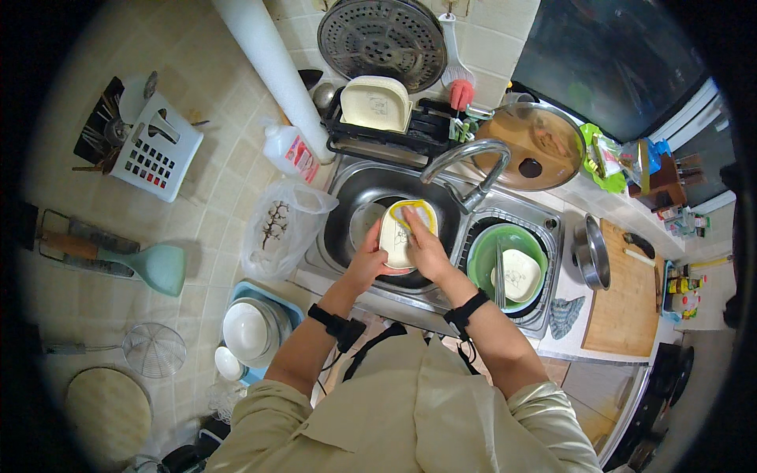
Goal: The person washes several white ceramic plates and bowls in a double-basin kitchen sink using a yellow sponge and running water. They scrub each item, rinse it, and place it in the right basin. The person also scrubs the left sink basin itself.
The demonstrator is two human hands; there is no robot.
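Over the left basin of a stainless steel sink, my left hand grips the left edge of a cream rectangular dish with a drawing on its inside. My right hand presses a yellow-edged sponge cloth against the upper part of the dish, the palm near its right side. Part of a round, pale item lies below in the basin. In the right basin a green bowl holds another cream dish and what looks like a pair of metal tongs or chopsticks.
A chrome faucet arches behind the hands. Cream dishes stand in a black rack. At left are a plastic bag and stacked white bowls. To the right are a glass lid, a steel bowl and a cutting board.
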